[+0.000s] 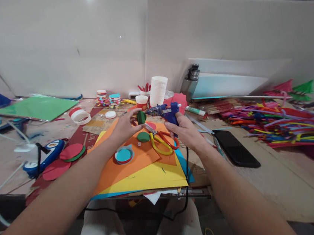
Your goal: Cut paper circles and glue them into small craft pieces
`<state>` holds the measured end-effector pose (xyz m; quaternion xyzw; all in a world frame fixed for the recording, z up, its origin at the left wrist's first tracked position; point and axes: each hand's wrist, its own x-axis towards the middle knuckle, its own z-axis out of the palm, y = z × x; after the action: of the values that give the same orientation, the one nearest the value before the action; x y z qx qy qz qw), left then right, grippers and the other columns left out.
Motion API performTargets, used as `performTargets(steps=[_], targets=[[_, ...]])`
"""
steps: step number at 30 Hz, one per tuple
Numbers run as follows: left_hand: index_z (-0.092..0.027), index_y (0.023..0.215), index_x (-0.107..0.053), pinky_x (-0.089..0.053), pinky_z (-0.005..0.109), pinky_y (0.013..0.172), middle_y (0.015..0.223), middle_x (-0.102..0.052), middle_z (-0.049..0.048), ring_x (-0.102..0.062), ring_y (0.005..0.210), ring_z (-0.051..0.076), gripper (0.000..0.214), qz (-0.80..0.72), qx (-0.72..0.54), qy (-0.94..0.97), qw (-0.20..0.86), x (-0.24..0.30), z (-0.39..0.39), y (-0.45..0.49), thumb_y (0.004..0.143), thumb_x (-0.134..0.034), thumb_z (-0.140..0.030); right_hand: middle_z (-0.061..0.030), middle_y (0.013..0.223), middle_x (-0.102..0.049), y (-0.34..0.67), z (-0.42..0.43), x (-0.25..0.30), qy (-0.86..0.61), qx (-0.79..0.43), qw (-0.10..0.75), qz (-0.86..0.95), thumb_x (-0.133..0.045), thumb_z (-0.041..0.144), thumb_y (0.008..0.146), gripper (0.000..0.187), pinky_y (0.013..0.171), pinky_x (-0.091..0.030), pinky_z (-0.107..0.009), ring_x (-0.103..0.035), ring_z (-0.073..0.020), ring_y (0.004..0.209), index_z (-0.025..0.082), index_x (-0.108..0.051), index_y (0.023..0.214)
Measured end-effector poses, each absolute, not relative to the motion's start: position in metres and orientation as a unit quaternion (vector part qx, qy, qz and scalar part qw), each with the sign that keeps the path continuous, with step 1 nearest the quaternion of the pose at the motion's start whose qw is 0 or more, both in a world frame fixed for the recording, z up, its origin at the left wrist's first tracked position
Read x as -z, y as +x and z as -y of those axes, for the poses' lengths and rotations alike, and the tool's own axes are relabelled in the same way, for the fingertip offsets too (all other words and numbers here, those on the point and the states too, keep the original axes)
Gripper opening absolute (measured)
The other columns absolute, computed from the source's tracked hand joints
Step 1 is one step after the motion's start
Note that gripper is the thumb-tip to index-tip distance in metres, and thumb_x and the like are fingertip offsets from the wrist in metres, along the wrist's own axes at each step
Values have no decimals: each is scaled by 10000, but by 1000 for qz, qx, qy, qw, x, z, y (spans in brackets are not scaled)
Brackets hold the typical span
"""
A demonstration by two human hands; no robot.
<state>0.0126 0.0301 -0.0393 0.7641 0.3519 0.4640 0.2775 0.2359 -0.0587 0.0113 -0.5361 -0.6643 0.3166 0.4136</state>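
Lying nearest you at the table's [264, 181] front edge: a yellow sheet [152, 177], with an orange sheet [134, 164] overlapping it. On the orange sheet sits a teal disc in a pale ring [124, 154]. Just beyond that are a flat green disc [143, 136] and scissors [162, 141] with one yellow and one red handle loop. A black cord [187, 174] drops past the sheets' right edge and off the table front.

Above the sheets, your left hand [124, 126] pinches a second green disc [141, 117] between thumb and fingertips, held on edge. Your right hand [185, 131] is closed round the grip of the blue glue gun [167, 112]. Its nozzle points left at the held disc and is very close; contact cannot be confirmed.

Right of your right forearm, a black phone [234, 148] lies face up. Left of the sheets are red paper circles [71, 151].

Farther back stand a red paper cup [142, 102] and a stack of white cups [158, 90]. Far right is a heap of coloured pipe cleaners [281, 127]; far left, a green sheet [36, 107].
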Motion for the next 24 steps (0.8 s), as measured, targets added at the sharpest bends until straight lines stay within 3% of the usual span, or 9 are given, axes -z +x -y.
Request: performTargets(steps=[18,24], targets=[[-177,1271,-551,-551,306,758,1163,-667,104,-671,908,176,569,-346,-479,756,281,30,-31,7,734,-725,-245,27,714,-491,234,62,-15,-529,-306,423,669,-561,373,819,271,553,-377,-255,-451,-119,612,178,-529,1005],[-192,1285,-537,-546,307,761,1164,-667,102,-672,947,187,589,-309,-466,772,303,34,-30,9,735,-736,-265,50,624,-472,235,61,-13,-529,-316,425,663,-549,387,833,286,509,-361,-254,-448,-119,541,183,-520,1030]])
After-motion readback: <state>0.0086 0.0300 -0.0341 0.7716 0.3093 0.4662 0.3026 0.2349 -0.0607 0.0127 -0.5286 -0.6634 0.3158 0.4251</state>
